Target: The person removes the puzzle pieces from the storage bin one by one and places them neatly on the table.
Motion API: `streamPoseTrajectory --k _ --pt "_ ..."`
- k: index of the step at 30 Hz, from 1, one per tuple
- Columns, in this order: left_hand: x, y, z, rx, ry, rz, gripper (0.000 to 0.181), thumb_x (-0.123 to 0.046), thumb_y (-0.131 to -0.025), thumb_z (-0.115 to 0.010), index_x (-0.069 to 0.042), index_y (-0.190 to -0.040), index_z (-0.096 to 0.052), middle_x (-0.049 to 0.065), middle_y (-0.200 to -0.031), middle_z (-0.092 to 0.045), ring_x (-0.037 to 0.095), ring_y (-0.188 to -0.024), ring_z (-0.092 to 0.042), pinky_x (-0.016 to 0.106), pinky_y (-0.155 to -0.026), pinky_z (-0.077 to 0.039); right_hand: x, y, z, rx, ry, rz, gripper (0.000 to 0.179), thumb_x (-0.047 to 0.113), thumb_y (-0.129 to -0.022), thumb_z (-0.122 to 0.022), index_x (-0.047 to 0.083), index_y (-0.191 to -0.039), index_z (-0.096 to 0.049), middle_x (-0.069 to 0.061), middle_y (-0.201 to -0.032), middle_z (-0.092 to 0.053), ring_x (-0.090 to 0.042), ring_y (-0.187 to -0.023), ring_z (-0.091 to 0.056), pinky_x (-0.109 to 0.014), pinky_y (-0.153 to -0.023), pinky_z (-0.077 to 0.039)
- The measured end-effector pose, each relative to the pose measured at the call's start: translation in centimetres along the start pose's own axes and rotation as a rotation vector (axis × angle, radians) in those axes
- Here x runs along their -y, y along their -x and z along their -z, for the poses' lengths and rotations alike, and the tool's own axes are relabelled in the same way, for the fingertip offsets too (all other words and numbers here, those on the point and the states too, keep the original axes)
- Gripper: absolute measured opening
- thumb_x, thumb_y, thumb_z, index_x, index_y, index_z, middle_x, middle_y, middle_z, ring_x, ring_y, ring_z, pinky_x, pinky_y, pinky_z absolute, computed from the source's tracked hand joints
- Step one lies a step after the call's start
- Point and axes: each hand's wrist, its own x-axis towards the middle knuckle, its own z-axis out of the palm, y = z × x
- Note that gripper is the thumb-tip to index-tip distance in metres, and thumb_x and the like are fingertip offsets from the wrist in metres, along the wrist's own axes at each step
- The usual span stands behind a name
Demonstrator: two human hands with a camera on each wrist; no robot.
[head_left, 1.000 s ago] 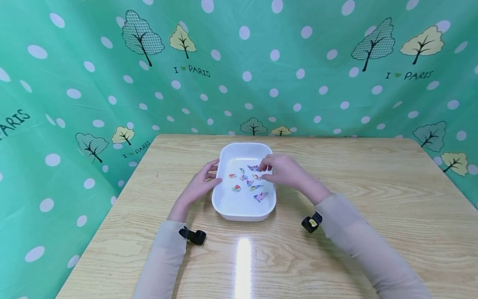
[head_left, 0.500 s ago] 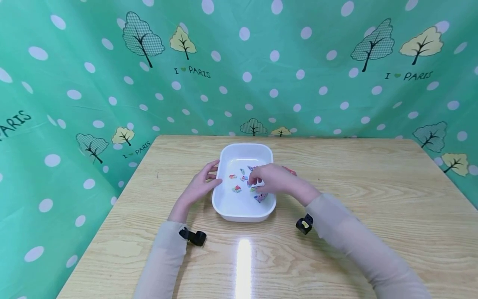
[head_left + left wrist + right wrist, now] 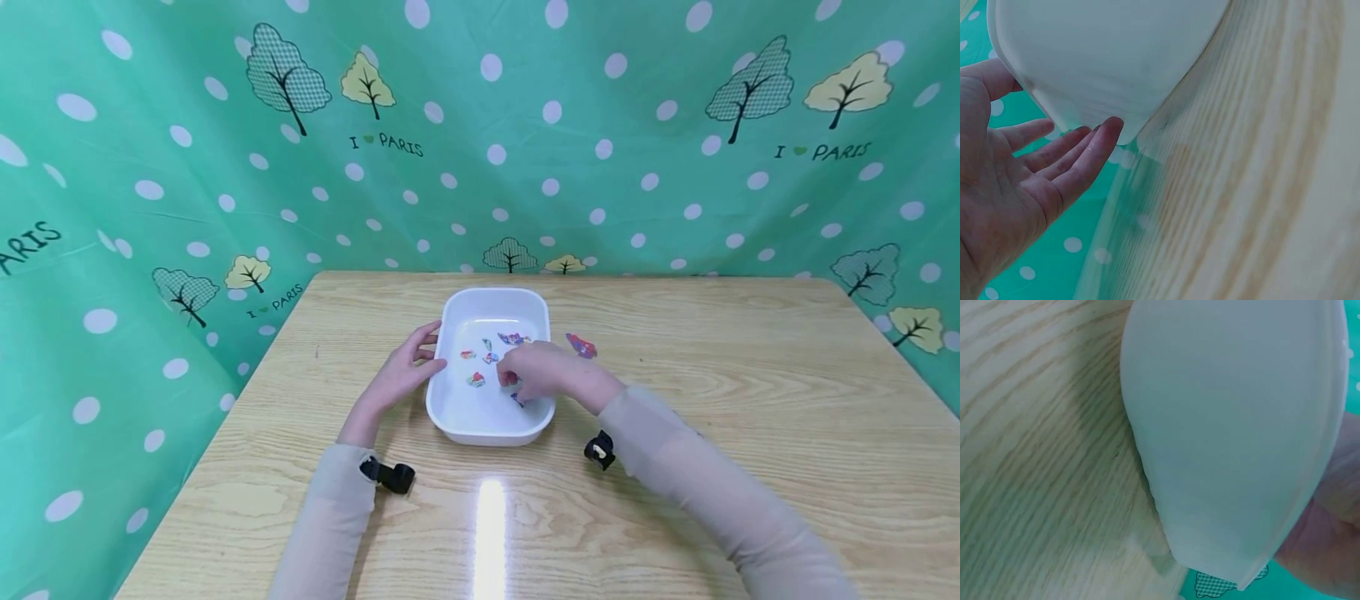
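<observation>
A white plastic tub [image 3: 468,412] stands on the table with several small flat colourful cut-outs inside. Among them are an orange one [image 3: 468,355], a red and green one [image 3: 476,380] and a purple one [image 3: 512,339]. My left hand [image 3: 401,371] rests on the tub's left side, its thumb at the rim; in the left wrist view its spread fingertips touch the outer wall. Inside the tub, the right hand [image 3: 543,371] is low over the cut-outs at the right, fingers bent down. Its fingertips are mostly hidden, so a hold cannot be made out. The tub wall hides them in the right wrist view.
One red and purple cut-out [image 3: 581,346] lies on the wooden table [image 3: 750,375], right of the tub and close to my right forearm. A green dotted curtain [image 3: 637,167] hangs behind the table and along its left. Dark cameras sit at both wrists.
My right hand has moved left and toward me within the tub, over the lower right cut-outs. The red and purple cut-out on the table has come into view. The left hand stays put.
</observation>
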Motion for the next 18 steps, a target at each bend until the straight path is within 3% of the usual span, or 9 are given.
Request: streamPoseTrajectory --k 6,18 --pt "2.4 -1.3 -0.1 -0.003 0.012 -0.001 0.063 -0.017 -0.089 -0.056 -0.017 -0.144 -0.025 0.015 -0.138 -0.038 0.032 -0.115 -0.045 0.044 -0.092 -0.044 0.0 -0.1 -0.3 0.015 0.096 -0.001 0.018 0.01 -0.075 -0.07 0.021 -0.088 -0.065 0.009 -0.074 -0.055 -0.009 -0.072 -0.05 -0.023 -0.069 -0.041" --pt "2.9 -1.5 -0.3 -0.032 -0.005 -0.014 0.062 -0.02 -0.088 -0.057 -0.023 -0.142 -0.028 0.01 -0.134 -0.041 0.028 -0.112 -0.048 0.041 -0.09 -0.046 0.1 -0.4 -0.9 0.016 0.176 -0.013 0.018 0.007 -0.074 -0.069 0.022 -0.079 -0.06 0.01 -0.072 -0.055 -0.01 -0.07 -0.051 -0.023 -0.069 -0.04"
